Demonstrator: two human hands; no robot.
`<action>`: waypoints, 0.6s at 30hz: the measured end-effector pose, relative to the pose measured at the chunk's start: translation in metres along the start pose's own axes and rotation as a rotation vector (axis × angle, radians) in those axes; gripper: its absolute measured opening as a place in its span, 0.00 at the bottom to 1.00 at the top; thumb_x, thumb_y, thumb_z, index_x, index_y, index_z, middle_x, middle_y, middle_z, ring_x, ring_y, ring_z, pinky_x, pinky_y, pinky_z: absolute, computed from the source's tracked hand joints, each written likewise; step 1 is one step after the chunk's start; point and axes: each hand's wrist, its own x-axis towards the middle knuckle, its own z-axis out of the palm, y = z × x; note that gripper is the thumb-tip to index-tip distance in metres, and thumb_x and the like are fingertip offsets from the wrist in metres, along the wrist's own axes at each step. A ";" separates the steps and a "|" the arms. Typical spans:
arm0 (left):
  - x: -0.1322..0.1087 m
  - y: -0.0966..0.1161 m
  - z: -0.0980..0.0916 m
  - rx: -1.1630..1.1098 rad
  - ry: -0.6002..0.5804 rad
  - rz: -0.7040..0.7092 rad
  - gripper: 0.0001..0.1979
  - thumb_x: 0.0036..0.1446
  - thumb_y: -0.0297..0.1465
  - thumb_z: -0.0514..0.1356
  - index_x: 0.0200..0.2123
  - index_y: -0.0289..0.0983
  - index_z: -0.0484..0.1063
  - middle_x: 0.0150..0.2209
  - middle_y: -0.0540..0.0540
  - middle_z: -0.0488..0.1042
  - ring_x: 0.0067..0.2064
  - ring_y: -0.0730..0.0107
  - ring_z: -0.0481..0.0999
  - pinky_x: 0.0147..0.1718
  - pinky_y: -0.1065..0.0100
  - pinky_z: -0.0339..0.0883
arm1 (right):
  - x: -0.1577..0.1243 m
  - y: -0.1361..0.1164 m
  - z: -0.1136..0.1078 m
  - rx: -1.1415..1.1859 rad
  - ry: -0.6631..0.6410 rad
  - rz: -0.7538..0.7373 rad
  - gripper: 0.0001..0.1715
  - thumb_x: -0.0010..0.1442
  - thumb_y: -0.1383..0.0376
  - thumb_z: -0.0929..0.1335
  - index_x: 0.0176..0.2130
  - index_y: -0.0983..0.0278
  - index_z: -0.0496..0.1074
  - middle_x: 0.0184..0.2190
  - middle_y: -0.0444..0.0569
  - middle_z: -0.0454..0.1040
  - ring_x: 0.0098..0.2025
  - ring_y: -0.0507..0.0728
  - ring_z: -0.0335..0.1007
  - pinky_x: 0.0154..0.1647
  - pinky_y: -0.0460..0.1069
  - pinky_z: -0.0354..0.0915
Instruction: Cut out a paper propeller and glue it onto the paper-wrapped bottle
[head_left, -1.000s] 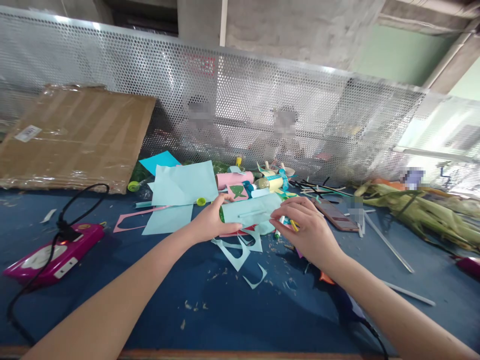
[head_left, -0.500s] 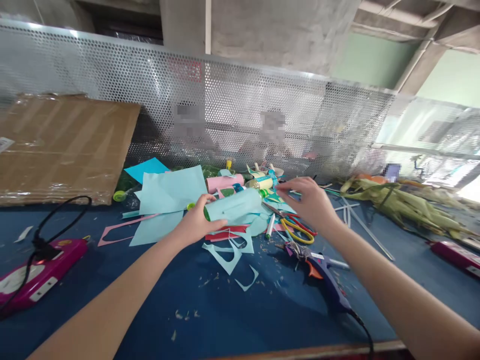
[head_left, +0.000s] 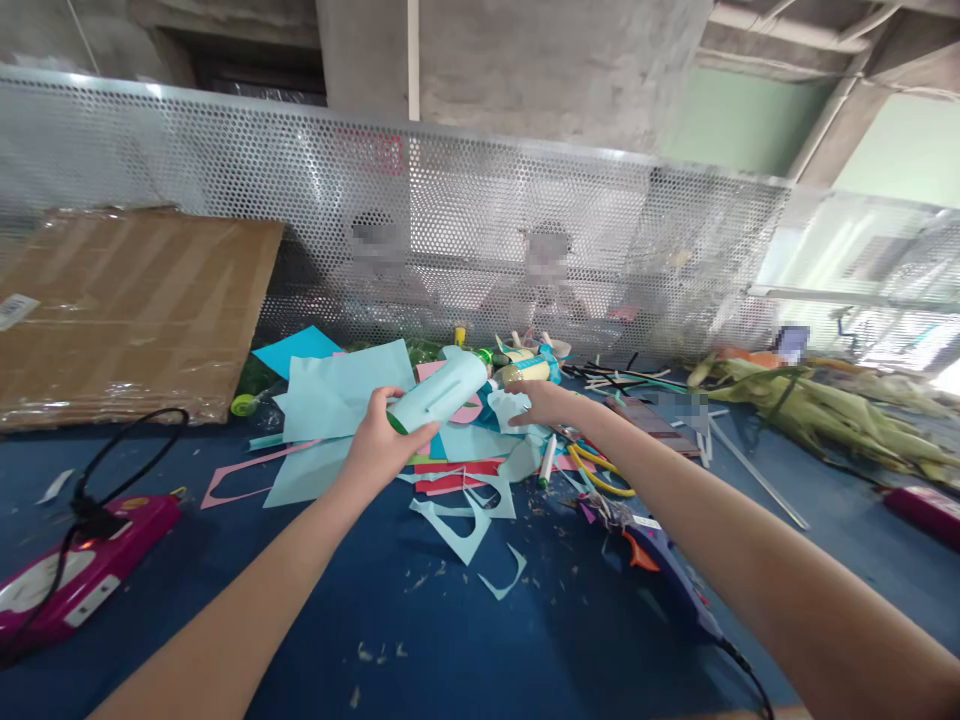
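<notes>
My left hand [head_left: 386, 440] is wrapped round the lower end of a green plastic bottle [head_left: 441, 393] covered in light blue paper. The bottle is tilted, its green cap end pointing up and away to the right. My right hand [head_left: 546, 400] reaches into the paper pile, thumb and fingers closed on a small light blue paper cut-out [head_left: 507, 408] with a wavy edge. Just behind that hand lies another bottle wrapped in yellow paper [head_left: 529, 368]. A white marker [head_left: 548, 460] and yellow-handled scissors [head_left: 600, 474] lie below it, the scissors partly covered by my right forearm.
Light blue sheets [head_left: 341, 385] and paper offcuts [head_left: 457, 530] spread over the blue table. A glue gun [head_left: 667, 565] with a cord lies at right. A magenta power strip [head_left: 82, 565] is at left, cardboard [head_left: 135, 310] behind it. Corn husks [head_left: 817, 405] lie far right.
My left hand has tilted the wrapped bottle more upright and moved it slightly left. The right hand has moved left and down into the pile, onto a light blue cut-out.
</notes>
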 end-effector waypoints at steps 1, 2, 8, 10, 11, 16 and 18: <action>0.000 0.000 0.000 -0.004 -0.005 0.007 0.25 0.46 0.42 0.61 0.45 0.41 0.56 0.38 0.45 0.70 0.36 0.57 0.75 0.29 0.64 0.65 | 0.002 -0.003 0.002 0.013 -0.008 -0.011 0.16 0.63 0.61 0.65 0.51 0.64 0.67 0.49 0.51 0.69 0.45 0.58 0.70 0.44 0.57 0.69; 0.000 0.000 0.001 -0.010 -0.012 0.011 0.25 0.46 0.41 0.61 0.45 0.41 0.56 0.39 0.45 0.70 0.35 0.57 0.75 0.29 0.64 0.65 | 0.003 -0.005 0.004 0.028 -0.014 -0.021 0.17 0.63 0.61 0.65 0.50 0.64 0.67 0.49 0.51 0.69 0.45 0.59 0.70 0.44 0.57 0.69; 0.000 -0.001 0.003 -0.069 -0.028 -0.001 0.26 0.46 0.41 0.62 0.46 0.41 0.55 0.43 0.43 0.69 0.32 0.61 0.76 0.26 0.67 0.65 | 0.011 -0.005 0.006 0.148 0.016 -0.029 0.15 0.64 0.61 0.65 0.49 0.64 0.69 0.49 0.50 0.69 0.46 0.59 0.70 0.44 0.56 0.68; 0.000 -0.001 0.003 -0.069 -0.033 -0.004 0.26 0.46 0.41 0.62 0.46 0.41 0.55 0.44 0.43 0.69 0.32 0.61 0.76 0.25 0.67 0.64 | 0.016 -0.002 0.000 0.218 0.065 -0.005 0.16 0.64 0.61 0.65 0.50 0.64 0.68 0.50 0.51 0.69 0.45 0.58 0.70 0.44 0.57 0.69; 0.000 -0.001 0.003 -0.061 -0.039 -0.009 0.26 0.47 0.41 0.62 0.46 0.41 0.55 0.44 0.43 0.69 0.32 0.61 0.76 0.25 0.67 0.64 | 0.017 0.000 -0.005 0.260 0.100 0.011 0.16 0.63 0.62 0.65 0.50 0.64 0.67 0.49 0.52 0.69 0.45 0.58 0.70 0.44 0.57 0.69; -0.002 -0.001 0.006 0.001 -0.049 0.051 0.25 0.47 0.39 0.62 0.45 0.40 0.55 0.45 0.42 0.67 0.40 0.56 0.74 0.32 0.64 0.66 | -0.002 -0.001 -0.039 0.544 0.265 0.063 0.12 0.65 0.66 0.62 0.47 0.67 0.69 0.44 0.54 0.74 0.45 0.58 0.71 0.47 0.55 0.68; -0.005 0.001 0.007 -0.006 -0.058 0.113 0.25 0.47 0.38 0.62 0.45 0.40 0.55 0.47 0.41 0.66 0.46 0.54 0.72 0.37 0.61 0.66 | -0.023 -0.010 -0.049 0.663 0.255 0.066 0.15 0.65 0.63 0.61 0.48 0.65 0.68 0.42 0.53 0.76 0.42 0.57 0.74 0.41 0.52 0.70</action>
